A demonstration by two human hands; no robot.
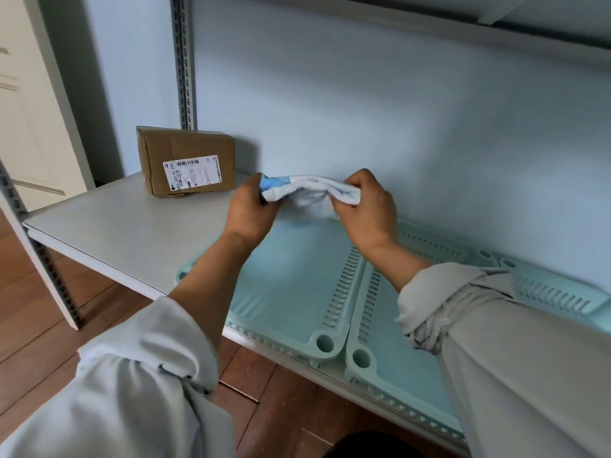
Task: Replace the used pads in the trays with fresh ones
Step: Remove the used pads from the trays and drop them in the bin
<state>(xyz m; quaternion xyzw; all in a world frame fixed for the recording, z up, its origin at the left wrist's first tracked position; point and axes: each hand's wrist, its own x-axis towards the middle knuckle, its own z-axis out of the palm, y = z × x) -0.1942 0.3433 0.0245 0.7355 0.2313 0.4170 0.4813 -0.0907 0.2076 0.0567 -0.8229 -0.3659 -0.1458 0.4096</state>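
Observation:
A crumpled white pad with a blue edge (309, 190) hangs in the air above the far end of the left tray. My left hand (253, 206) grips its left end and my right hand (368, 201) grips its right end. Two pale green trays with slotted rims lie side by side on the shelf: the left tray (291, 292) and the right tray (393, 352). My right forearm covers much of the right tray. A third green tray (555, 292) shows at the far right, mostly hidden by my sleeve.
A taped brown cardboard parcel (186, 158) with a shipping label stands at the back left of the grey shelf (109, 226). A slotted metal upright (185, 61) rises behind it. Another shelf board (496, 18) runs overhead. Wooden floor (39, 309) lies below.

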